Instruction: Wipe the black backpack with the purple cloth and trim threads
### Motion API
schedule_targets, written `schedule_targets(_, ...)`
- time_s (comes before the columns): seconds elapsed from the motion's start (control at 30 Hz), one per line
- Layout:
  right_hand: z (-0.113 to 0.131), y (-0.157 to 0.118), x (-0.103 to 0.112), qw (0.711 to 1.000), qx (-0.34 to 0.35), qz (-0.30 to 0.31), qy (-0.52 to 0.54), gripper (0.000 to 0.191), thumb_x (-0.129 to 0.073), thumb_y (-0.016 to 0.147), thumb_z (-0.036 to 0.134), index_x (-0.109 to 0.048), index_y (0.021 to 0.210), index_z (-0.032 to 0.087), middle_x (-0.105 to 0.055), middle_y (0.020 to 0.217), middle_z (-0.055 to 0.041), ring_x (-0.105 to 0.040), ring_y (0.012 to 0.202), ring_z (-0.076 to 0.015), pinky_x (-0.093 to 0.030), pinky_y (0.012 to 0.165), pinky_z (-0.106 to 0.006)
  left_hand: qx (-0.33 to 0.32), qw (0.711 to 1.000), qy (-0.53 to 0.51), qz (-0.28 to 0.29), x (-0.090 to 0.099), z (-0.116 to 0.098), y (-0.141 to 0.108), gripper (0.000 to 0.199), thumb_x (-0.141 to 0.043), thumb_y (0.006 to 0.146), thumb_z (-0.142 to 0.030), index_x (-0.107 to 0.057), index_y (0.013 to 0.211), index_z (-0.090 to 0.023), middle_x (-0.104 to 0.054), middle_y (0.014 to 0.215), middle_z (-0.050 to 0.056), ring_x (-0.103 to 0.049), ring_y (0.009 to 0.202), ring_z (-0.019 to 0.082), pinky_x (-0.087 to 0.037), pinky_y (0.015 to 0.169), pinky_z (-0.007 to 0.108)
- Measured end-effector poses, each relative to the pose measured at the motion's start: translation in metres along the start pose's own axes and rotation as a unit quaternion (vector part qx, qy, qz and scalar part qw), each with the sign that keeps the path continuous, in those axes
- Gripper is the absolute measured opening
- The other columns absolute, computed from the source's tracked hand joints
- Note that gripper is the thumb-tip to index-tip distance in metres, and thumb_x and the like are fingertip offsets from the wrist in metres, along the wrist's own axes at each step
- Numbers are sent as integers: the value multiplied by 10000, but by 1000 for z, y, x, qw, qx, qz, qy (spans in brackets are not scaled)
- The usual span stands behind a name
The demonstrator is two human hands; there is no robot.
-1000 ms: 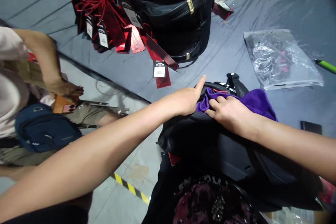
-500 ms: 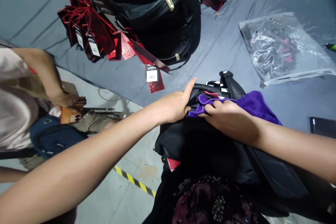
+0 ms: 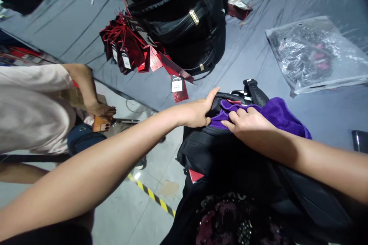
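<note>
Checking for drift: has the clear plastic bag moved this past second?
No: the plastic bag keeps its place to the right of the gold-trimmed backpack.

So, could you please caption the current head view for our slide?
Left hand at a black bag, right hand on a purple cloth.

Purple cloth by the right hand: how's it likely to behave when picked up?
Likely floppy: the purple cloth bunches in soft folds at the right hand. Probably not slippery, given its fuzzy-looking surface. Presumably light: its edge looks thin.
</note>
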State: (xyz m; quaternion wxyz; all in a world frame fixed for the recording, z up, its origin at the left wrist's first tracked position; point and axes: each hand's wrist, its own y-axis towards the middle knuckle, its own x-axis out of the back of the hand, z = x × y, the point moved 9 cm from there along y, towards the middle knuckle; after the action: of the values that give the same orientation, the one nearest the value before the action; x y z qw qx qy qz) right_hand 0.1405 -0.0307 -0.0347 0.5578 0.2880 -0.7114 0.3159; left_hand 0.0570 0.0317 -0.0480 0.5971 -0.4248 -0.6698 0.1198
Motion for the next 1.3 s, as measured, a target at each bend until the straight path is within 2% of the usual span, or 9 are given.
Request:
schedule_targets(0.23, 6, 9, -3, 997, 51, -3, -61, 305, -333, 967, 184, -522, 1204, 216, -555, 900, -87, -534, 665, -199, -222, 531, -310, -53, 993, -79, -67, 3, 7, 3, 944, -508, 835, -256, 110, 1547, -198, -590, 1313, 185, -655, 1028, 279, -519, 873, 406)
schedule_targets(0.33, 14, 26, -2, 995, 65, 3, -80, 292, -333, 951, 157, -554, 1134, 210, -565, 957, -109, -561, 698, -217, -247, 517, -303, -89, 973, -138, -161, -1, 10, -4, 783, -413, 890, -263, -17, 1564, -210, -522, 1412, 160, -594, 1180, 288, -481, 986, 446)
schedule_targets(0.43, 20, 36, 1, 992, 77, 7, -98, 285, -336, 936, 135, -583, 1074, 169, -580, 999, -141, -582, 743, -242, -299, 536, -316, -87, 930, -225, -277, -10, 26, -16, 635, -334, 956, -337, -174, 1551, -184, -399, 1527, 129, -452, 1356, 281, -387, 1118, 465)
schedule_targets(0.53, 22, 33, 5, 991, 81, -1, -111, 303, -305, 954, 136, -596, 1037, 135, -592, 963, -149, -580, 737, -238, -313, 549, -328, -61, 900, -274, -333, -23, 38, -20, 583, -310, 985, -401, -273, 1521, -177, -368, 1551, 109, -374, 1416, 277, -312, 1178, 483)
schedule_targets(0.63, 20, 29, 6, 990, 78, 7, -116, 328, -282, 964, 124, -610, 972, 127, -593, 901, -127, -566, 709, -215, -295, 541, -321, -61, 897, -281, -336, -27, 38, -17, 565, -314, 988, -376, -280, 1519, -185, -372, 1548, 103, -365, 1423, 273, -281, 1196, 492)
schedule_targets(0.83, 20, 36, 7, 986, 115, 10, -118, 318, -391, 973, 221, -587, 1219, 178, -582, 1111, -132, -577, 816, -213, -357, 616, -348, -93, 889, -294, -339, -23, 36, -14, 559, -323, 976, -337, -293, 1503, -155, -389, 1531, 125, -382, 1411, 258, -288, 1199, 477)
schedule_targets(0.97, 14, 37, 3, 986, 121, 16, -109, 277, -424, 981, 254, -619, 1169, 200, -611, 1016, -86, -573, 850, -194, -398, 711, -369, -83, 886, -295, -348, -24, 37, -14, 534, -308, 994, -372, -331, 1486, -167, -425, 1507, 122, -397, 1398, 255, -292, 1193, 480)
schedule_targets(1.13, 18, 38, 2, 980, 133, 4, -149, 295, -394, 980, 252, -628, 1151, 193, -592, 1045, -99, -584, 860, -232, -396, 662, -377, -88, 885, -295, -350, -24, 36, -12, 520, -317, 985, -354, -362, 1459, -145, -453, 1480, 134, -423, 1373, 248, -315, 1177, 469)
schedule_targets(1.3, 15, 35, 2, 980, 125, -36, -148, 266, -402, 977, 238, -643, 1058, 159, -598, 941, -75, -559, 804, -193, -386, 675, -364, -90, 882, -308, -345, -23, 37, -10, 495, -324, 991, -353, -380, 1448, -170, -471, 1465, 113, -442, 1352, 242, -312, 1176, 452)
